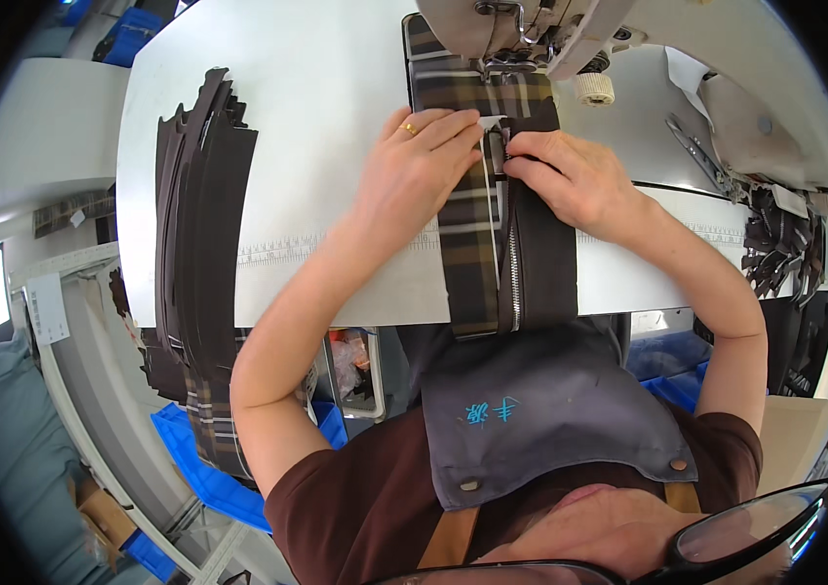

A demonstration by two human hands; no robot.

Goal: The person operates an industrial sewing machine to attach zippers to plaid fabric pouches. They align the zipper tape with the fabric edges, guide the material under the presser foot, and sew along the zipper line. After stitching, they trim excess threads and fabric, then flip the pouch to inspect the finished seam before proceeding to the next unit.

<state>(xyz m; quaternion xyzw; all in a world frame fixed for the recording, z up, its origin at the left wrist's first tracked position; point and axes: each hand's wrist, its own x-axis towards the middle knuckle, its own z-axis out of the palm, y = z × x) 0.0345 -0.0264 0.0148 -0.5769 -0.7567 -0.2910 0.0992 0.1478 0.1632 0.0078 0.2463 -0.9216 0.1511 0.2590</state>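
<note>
A brown plaid fabric strip (467, 253) lies on the white sewing table (316, 88), with a metal zipper (511, 283) and a dark strip (548, 263) along its right side. All three run up under the sewing machine head (521, 34). My left hand (419, 166), a gold ring on one finger, presses down on the plaid strip just below the presser foot. My right hand (570, 175) pinches the dark strip's top edge beside the zipper. The two hands' fingertips nearly meet at the seam.
A tall stack of dark and plaid strips (201, 224) hangs over the table's left side. Scissors (696, 151) and a heap of dark pieces (779, 244) lie at the right. Blue bins (209, 478) stand below the table. A cream thread spool (593, 88) sits by the machine.
</note>
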